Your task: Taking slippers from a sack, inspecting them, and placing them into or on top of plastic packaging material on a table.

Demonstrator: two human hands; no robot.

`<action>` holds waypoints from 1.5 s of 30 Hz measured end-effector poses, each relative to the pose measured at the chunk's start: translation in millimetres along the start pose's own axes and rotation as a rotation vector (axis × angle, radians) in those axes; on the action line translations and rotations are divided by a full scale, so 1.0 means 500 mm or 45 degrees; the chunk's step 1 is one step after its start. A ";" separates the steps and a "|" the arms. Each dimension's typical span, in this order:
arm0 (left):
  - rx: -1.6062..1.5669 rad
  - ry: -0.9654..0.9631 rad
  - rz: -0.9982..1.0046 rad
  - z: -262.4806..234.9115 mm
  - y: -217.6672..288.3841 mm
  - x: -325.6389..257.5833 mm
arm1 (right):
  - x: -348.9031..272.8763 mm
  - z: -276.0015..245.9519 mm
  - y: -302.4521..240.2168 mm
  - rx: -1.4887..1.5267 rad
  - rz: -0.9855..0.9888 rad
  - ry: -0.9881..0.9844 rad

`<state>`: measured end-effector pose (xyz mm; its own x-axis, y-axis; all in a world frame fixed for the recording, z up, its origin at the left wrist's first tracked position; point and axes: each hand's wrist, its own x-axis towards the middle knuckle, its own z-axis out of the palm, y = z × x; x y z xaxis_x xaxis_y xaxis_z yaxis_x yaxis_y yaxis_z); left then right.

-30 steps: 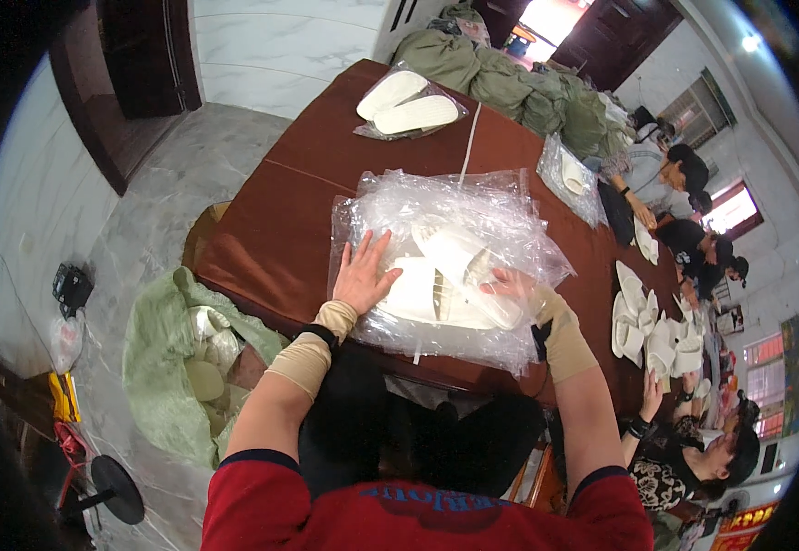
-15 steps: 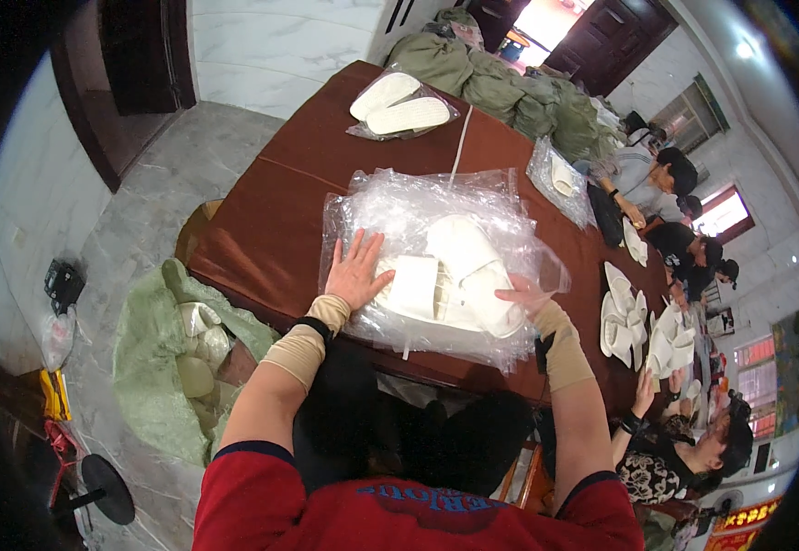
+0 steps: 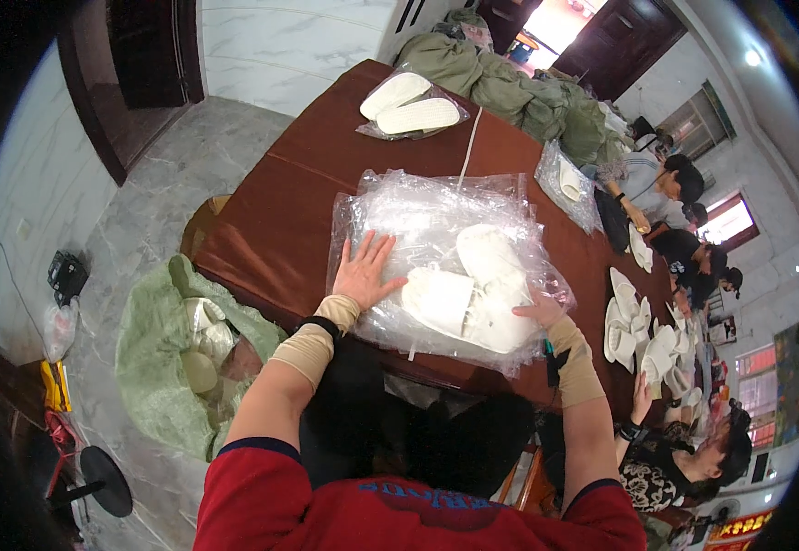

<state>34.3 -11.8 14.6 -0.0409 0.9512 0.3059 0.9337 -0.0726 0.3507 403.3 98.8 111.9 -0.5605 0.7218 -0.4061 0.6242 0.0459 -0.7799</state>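
Observation:
A pair of white slippers [image 3: 487,289] lies inside a clear plastic bag, on a stack of more clear plastic bags [image 3: 409,211] on the brown-covered table. My left hand [image 3: 367,273] lies flat with fingers spread on the plastic, just left of the slippers. At the bag's right side, my right hand [image 3: 543,310] has its thumb stretched toward the slippers and its fingers apart. Clear film partly covers that hand, blurring its fingertips.
Another bagged slipper pair [image 3: 410,106] lies at the table's [image 3: 280,197] far end. Loose white slippers [image 3: 624,317] are heaped at right, near co-workers. An open green sack [image 3: 156,367] with white items stands on the floor at left. Stuffed green sacks [image 3: 510,83] line the back.
My right hand has drawn back slightly to the right, toward the bag's edge. The slippers now sit further right, with the plastic smoother over them. My left hand remains flat beside them.

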 end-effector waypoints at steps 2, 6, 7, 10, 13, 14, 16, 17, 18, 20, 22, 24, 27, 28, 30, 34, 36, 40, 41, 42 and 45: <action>0.002 -0.011 -0.003 -0.006 0.003 -0.003 | -0.027 0.002 0.003 0.357 0.058 0.008; 0.000 -0.068 -0.027 -0.011 -0.005 -0.007 | -0.047 0.061 0.010 0.632 0.160 0.002; 0.015 -0.041 -0.034 -0.010 -0.010 -0.003 | -0.038 0.079 0.016 0.576 0.190 -0.005; -0.033 -0.009 -0.021 0.001 0.001 0.006 | -0.063 0.054 0.063 0.423 0.090 0.232; -0.065 -0.013 -0.036 0.010 -0.007 -0.009 | -0.136 -0.039 0.048 0.327 0.172 0.415; -0.055 -0.010 -0.052 0.007 -0.017 -0.014 | -0.165 -0.053 0.035 0.304 0.003 0.450; -0.062 -0.062 -0.033 -0.010 0.008 0.006 | -0.247 -0.134 0.086 0.202 -0.006 0.473; -0.031 -0.134 -0.067 -0.020 0.003 -0.004 | -0.259 -0.146 0.086 0.107 -0.055 0.474; -0.010 -0.070 -0.049 -0.010 -0.011 -0.014 | -0.283 -0.170 0.080 0.078 0.106 0.535; -0.052 -0.014 -0.044 0.008 -0.008 -0.012 | -0.357 -0.247 0.117 0.135 0.104 0.703; -0.076 0.043 -0.058 0.010 -0.016 -0.009 | -0.401 -0.311 0.131 0.289 0.117 0.834; -0.227 0.103 -0.038 0.014 0.002 0.013 | -0.449 -0.371 0.181 0.218 0.140 0.981; -0.272 0.171 -0.022 0.020 0.013 0.029 | -0.420 -0.368 0.159 -0.901 0.033 1.708; -0.217 0.157 -0.089 0.009 -0.020 -0.008 | -0.316 -0.258 0.053 -0.841 -0.062 1.788; -0.188 0.150 -0.131 0.000 -0.030 -0.036 | -0.216 -0.023 -0.133 -0.649 -0.416 1.684; -0.290 0.210 -0.057 -0.011 -0.023 -0.026 | -0.061 0.243 -0.137 -1.058 -0.328 0.926; -0.223 0.229 -0.027 -0.016 -0.019 -0.027 | 0.006 0.245 -0.083 -1.107 -0.093 0.740; -0.218 0.132 0.021 0.008 -0.010 -0.013 | 0.107 0.218 0.072 -1.190 0.110 0.510; -0.302 0.146 0.059 -0.003 -0.012 -0.013 | 0.125 0.207 0.111 -1.180 0.072 0.503; -0.432 0.204 0.026 -0.007 -0.022 -0.027 | 0.123 0.210 0.110 -1.089 -0.034 0.464; -0.790 0.535 0.019 -0.080 -0.051 -0.050 | 0.119 0.189 0.137 -1.214 -0.043 0.579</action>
<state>-2.8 -45.9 33.3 -0.2783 0.7633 0.5830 0.5678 -0.3588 0.7408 361.1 79.6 -10.7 -0.4519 0.8918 -0.0208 0.8921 0.4518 -0.0108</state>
